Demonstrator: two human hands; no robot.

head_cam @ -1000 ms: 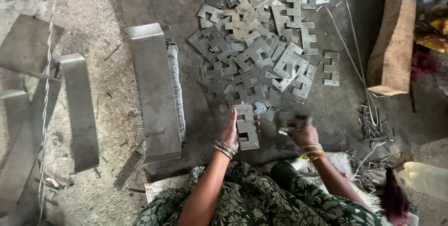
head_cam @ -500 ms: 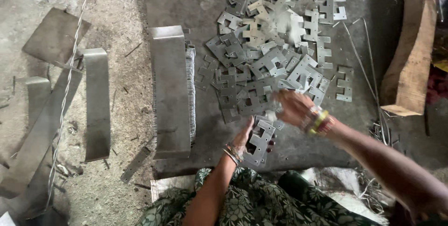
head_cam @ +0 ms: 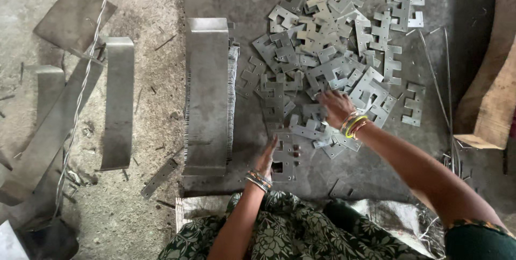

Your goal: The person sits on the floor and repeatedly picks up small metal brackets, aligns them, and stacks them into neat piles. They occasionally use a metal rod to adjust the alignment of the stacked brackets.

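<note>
Dim, even daylight, soft shadows, slight motion blur.

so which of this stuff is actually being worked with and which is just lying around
In use:
- left hand resting on a small stack of stamped plates
- right hand reaching into the loose pile of stamped metal plates

Lying about:
- long bent metal channel beside the pile
- bent metal strips on the left
- twisted wire
- wooden block on the right
</note>
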